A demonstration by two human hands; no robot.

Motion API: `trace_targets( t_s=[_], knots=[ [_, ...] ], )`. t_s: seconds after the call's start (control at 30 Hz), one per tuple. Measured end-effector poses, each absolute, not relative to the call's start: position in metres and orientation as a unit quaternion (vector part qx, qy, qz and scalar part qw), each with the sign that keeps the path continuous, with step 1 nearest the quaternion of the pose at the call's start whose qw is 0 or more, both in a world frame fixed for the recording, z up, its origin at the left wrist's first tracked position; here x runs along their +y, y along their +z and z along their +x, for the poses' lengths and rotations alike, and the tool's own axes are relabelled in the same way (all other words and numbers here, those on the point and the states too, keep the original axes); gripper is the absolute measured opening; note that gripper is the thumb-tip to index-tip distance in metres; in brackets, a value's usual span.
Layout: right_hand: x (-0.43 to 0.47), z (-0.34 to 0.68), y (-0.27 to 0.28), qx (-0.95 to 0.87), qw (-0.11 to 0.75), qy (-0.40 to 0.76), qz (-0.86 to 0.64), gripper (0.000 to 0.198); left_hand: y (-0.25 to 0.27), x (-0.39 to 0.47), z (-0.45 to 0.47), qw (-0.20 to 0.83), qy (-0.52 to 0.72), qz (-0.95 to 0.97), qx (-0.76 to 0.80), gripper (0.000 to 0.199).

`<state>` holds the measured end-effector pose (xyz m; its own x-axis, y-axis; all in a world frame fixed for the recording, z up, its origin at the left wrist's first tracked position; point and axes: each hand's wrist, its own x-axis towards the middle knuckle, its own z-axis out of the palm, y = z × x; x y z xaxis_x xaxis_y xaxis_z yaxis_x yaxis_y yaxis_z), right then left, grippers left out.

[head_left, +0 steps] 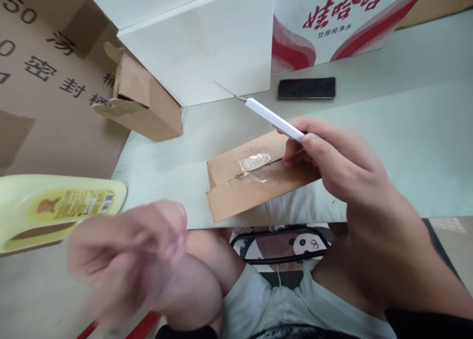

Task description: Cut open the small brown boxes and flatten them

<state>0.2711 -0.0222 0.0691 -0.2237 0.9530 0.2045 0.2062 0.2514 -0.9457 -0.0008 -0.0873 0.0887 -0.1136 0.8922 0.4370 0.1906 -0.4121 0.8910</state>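
My right hand (328, 156) grips a white-handled utility knife (275, 119), its thin metal blade pointing up and to the left. Below the knife a small brown cardboard box (236, 186) lies at the table's front edge. Clear tape (254, 161) covers part of the seam along its top, and the tape looks wrinkled. The right hand's fingers overlap the box's right end; whether they touch it I cannot tell. Smeared by motion, my left hand (129, 255) hangs in front of the table edge, left of the box and apart from it. Its fingers look curled, but the blur hides any contents.
A cardboard box with raised flaps (148, 102) stands at the left, beside a large printed carton (48, 97). Behind are a white box (207, 48) and a red-and-white carton (343, 28). A black phone (306, 88) lies on the table. A yellow bottle (55, 201) is at far left.
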Motion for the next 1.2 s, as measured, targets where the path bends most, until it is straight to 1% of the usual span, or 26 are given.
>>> trace_targets(
  t_s=[0.03,0.07,0.1,0.17,0.2,0.23,0.3,0.4,0.5,0.6,0.67,0.73,0.8,0.87,0.93,1.03,1.2],
  knots=[
    [-0.022,0.27,0.069,-0.652,0.445,0.426,-0.441,0.028,0.085,-0.084,-0.001,0.236,0.583,0.597,0.497,0.01],
    [-0.022,0.27,0.068,-0.642,0.456,0.432,-0.441,0.025,0.081,-0.08,-0.001,0.211,0.54,0.616,0.533,0.012],
    [-0.023,0.269,0.066,-0.626,0.469,0.442,-0.439,0.022,0.076,-0.077,0.001,0.213,0.478,0.646,0.556,0.018],
    [-0.023,0.267,0.063,-0.59,0.503,0.464,-0.429,0.02,0.067,-0.072,0.002,0.247,0.331,0.685,0.6,0.039],
    [-0.023,0.266,0.061,-0.574,0.519,0.475,-0.419,0.02,0.063,-0.07,0.003,0.257,0.297,0.691,0.606,0.049],
    [-0.023,0.265,0.06,-0.563,0.53,0.484,-0.409,0.018,0.059,-0.069,0.003,0.259,0.29,0.69,0.611,0.055],
    [-0.023,0.264,0.059,-0.545,0.549,0.499,-0.39,0.011,0.052,-0.065,0.003,0.257,0.308,0.681,0.613,0.056],
    [-0.024,0.264,0.062,-0.528,0.582,0.499,-0.365,0.013,0.038,-0.053,0.003,0.259,0.363,0.67,0.593,0.047],
    [-0.026,0.266,0.068,-0.515,0.64,0.451,-0.351,0.015,0.02,-0.039,0.009,0.259,0.447,0.651,0.556,0.04],
    [-0.027,0.267,0.071,-0.479,0.689,0.418,-0.348,0.015,0.007,-0.032,0.019,0.257,0.521,0.622,0.525,0.037],
    [-0.028,0.265,0.071,-0.47,0.696,0.405,-0.363,0.018,0.003,-0.032,0.023,0.259,0.543,0.61,0.517,0.036],
    [-0.029,0.262,0.07,-0.463,0.7,0.383,-0.386,0.014,0.002,-0.033,0.026,0.262,0.547,0.605,0.517,0.036],
    [-0.029,0.257,0.071,-0.441,0.722,0.372,-0.383,0.009,0.003,-0.034,0.026,0.263,0.548,0.602,0.518,0.036],
    [-0.029,0.254,0.071,-0.421,0.739,0.38,-0.363,0.009,0.003,-0.034,0.026,0.265,0.549,0.599,0.519,0.037],
    [-0.029,0.252,0.071,-0.423,0.734,0.395,-0.355,0.01,0.002,-0.034,0.025,0.264,0.55,0.6,0.518,0.037],
    [-0.027,0.251,0.068,-0.444,0.703,0.407,-0.379,0.016,0.002,-0.033,0.025,0.257,0.548,0.607,0.516,0.035],
    [-0.024,0.252,0.061,-0.47,0.678,0.398,-0.4,0.011,0.003,-0.034,0.026,0.264,0.549,0.601,0.518,0.035]
  ],
)
